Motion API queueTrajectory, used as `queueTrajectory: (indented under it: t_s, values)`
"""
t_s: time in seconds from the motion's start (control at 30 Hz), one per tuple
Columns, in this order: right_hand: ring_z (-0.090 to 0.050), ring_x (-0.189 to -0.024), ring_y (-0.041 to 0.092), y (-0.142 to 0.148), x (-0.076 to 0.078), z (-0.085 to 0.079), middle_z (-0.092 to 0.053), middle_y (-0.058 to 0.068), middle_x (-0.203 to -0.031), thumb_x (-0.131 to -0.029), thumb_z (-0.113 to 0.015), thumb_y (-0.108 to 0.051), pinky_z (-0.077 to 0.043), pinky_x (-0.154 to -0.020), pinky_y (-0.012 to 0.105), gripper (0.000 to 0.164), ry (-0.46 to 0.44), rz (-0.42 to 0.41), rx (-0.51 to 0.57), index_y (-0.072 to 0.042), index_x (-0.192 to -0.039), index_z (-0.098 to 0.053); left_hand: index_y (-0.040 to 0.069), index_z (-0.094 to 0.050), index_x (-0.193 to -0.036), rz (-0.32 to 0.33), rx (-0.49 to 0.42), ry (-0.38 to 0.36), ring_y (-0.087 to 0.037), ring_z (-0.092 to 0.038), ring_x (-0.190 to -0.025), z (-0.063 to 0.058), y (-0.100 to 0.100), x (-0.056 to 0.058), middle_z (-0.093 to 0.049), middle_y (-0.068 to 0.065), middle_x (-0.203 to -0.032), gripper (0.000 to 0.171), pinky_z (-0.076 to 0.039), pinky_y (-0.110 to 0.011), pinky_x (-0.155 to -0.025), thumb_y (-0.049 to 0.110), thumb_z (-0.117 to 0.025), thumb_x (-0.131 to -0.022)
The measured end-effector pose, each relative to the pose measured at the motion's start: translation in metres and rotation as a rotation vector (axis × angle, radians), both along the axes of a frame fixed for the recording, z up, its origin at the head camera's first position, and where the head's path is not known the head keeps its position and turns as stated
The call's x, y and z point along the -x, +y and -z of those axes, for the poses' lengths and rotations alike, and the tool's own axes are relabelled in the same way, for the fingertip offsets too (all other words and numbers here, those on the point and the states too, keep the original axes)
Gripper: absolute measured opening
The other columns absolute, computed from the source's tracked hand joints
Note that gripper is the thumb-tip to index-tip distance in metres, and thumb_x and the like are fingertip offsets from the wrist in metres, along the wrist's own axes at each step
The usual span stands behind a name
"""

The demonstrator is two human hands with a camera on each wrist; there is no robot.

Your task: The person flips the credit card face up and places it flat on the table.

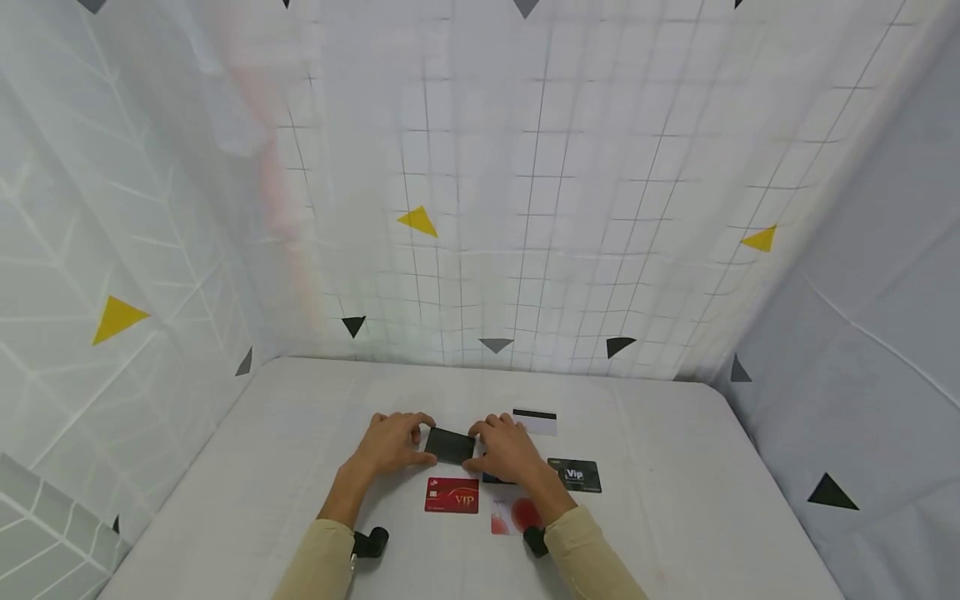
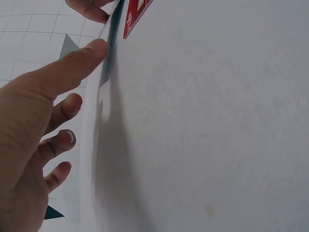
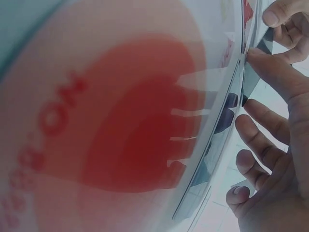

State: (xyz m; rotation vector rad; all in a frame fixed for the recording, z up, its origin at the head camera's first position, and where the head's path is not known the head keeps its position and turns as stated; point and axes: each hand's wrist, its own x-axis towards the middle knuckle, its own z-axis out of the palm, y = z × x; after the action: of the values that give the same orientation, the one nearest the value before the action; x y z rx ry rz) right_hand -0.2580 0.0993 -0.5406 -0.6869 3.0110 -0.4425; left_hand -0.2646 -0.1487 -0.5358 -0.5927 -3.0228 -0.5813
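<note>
A dark card (image 1: pixel 450 446) lies between the two hands, slightly tilted, with a plain dark face. My left hand (image 1: pixel 396 442) pinches its left end, thumb at the lower corner and index finger at the upper one. At the right end, my right hand (image 1: pixel 504 450) pinches the card the same way. In the right wrist view, the card (image 3: pixel 252 79) shows between thumb and index finger, while the other fingers are loosely bent. Beneath the right hand, another dark card (image 1: pixel 491 479) is mostly hidden. A red VIP card (image 1: pixel 452 495) lies just below the held card.
A black Vip card (image 1: pixel 574 476) lies right of the right hand. Behind that hand is a white card with a black stripe (image 1: pixel 535 422). A white card with red circles (image 1: pixel 513 512) lies under the right wrist. Patterned curtains enclose the white table (image 1: pixel 675 500).
</note>
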Motion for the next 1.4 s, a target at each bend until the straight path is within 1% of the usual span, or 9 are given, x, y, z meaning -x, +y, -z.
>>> queueTrajectory:
  t_s: [0.17,0.3,0.47,0.7,0.8,0.93,1.03,1.2,1.4]
  values:
    - [-0.054,-0.108,0.024,0.002,0.000,-0.002,-0.064,0.002,-0.115,-0.078,-0.080,-0.058,-0.046,-0.092,0.050,0.065,0.006,0.010,-0.017,-0.020,-0.128,-0.066,0.030,-0.065,-0.126,0.016,-0.004,0.018,-0.009,-0.049,-0.075,0.000,0.004,0.003,-0.057,0.011,-0.081,0.061,-0.036,-0.046,-0.091,0.053,-0.085,-0.074]
    - [-0.053,-0.107,0.023,0.002,0.001,-0.002,-0.064,0.002,-0.116,-0.078,-0.080,-0.056,-0.046,-0.093,0.050,0.063,0.011,0.020,-0.015,-0.019,-0.128,-0.066,0.030,-0.064,-0.127,0.007,-0.001,0.013,-0.011,-0.049,-0.077,-0.002,0.007,0.003,-0.058,0.009,-0.082,0.062,-0.037,-0.047,-0.092,0.053,-0.086,-0.074]
    - [-0.053,-0.102,0.022,0.005,-0.001,-0.007,-0.063,0.002,-0.112,-0.079,-0.080,-0.052,-0.047,-0.091,0.049,0.060,0.019,0.028,0.039,-0.017,-0.125,-0.067,0.029,-0.064,-0.129,-0.001,-0.006,0.006,-0.011,-0.049,-0.077,-0.002,0.008,0.004,-0.057,0.011,-0.082,0.063,-0.037,-0.047,-0.092,0.052,-0.086,-0.074]
    - [-0.051,-0.099,0.019,0.007,-0.001,-0.012,-0.059,-0.002,-0.104,-0.080,-0.078,-0.050,-0.048,-0.088,0.045,0.055,0.047,0.017,0.113,-0.019,-0.124,-0.065,0.028,-0.066,-0.128,0.007,0.013,-0.004,-0.010,-0.050,-0.078,0.005,0.008,0.006,-0.055,0.014,-0.080,0.060,-0.037,-0.047,-0.090,0.051,-0.085,-0.076]
    - [-0.050,-0.100,0.018,0.006,-0.001,-0.015,-0.058,-0.003,-0.105,-0.081,-0.076,-0.051,-0.046,-0.090,0.045,0.055,0.061,0.006,0.136,-0.021,-0.124,-0.064,0.028,-0.067,-0.127,0.021,0.015,-0.003,-0.010,-0.050,-0.076,0.007,0.009,0.005,-0.055,0.014,-0.080,0.059,-0.036,-0.046,-0.088,0.051,-0.085,-0.075]
    - [-0.050,-0.104,0.016,0.004,-0.001,-0.018,-0.059,-0.003,-0.108,-0.082,-0.073,-0.054,-0.045,-0.093,0.044,0.055,0.065,-0.012,0.157,-0.024,-0.126,-0.062,0.026,-0.069,-0.124,0.058,0.001,-0.001,-0.009,-0.050,-0.074,0.005,0.012,0.004,-0.056,0.013,-0.078,0.058,-0.036,-0.045,-0.085,0.050,-0.086,-0.074]
    - [-0.050,-0.107,0.016,0.001,-0.002,-0.021,-0.059,-0.003,-0.110,-0.082,-0.072,-0.053,-0.045,-0.093,0.044,0.055,0.063,-0.032,0.188,-0.024,-0.127,-0.062,0.025,-0.070,-0.123,0.080,-0.009,-0.007,-0.009,-0.051,-0.073,0.003,0.014,0.003,-0.056,0.014,-0.076,0.057,-0.035,-0.045,-0.084,0.050,-0.086,-0.074]
    - [-0.051,-0.107,0.017,-0.003,-0.003,-0.025,-0.060,-0.002,-0.110,-0.081,-0.074,-0.050,-0.045,-0.090,0.043,0.056,0.070,-0.058,0.218,-0.023,-0.128,-0.062,0.028,-0.069,-0.124,0.092,0.009,-0.019,-0.007,-0.051,-0.076,0.003,0.018,0.003,-0.055,0.017,-0.077,0.057,-0.035,-0.044,-0.085,0.053,-0.085,-0.075]
    - [-0.051,-0.107,0.018,-0.006,-0.005,-0.028,-0.059,-0.003,-0.109,-0.081,-0.075,-0.049,-0.046,-0.092,0.045,0.057,0.061,-0.073,0.236,-0.021,-0.129,-0.062,0.027,-0.070,-0.123,0.111,0.009,-0.016,-0.007,-0.052,-0.078,0.001,0.022,0.001,-0.058,0.015,-0.079,0.056,-0.036,-0.044,-0.084,0.053,-0.084,-0.075]
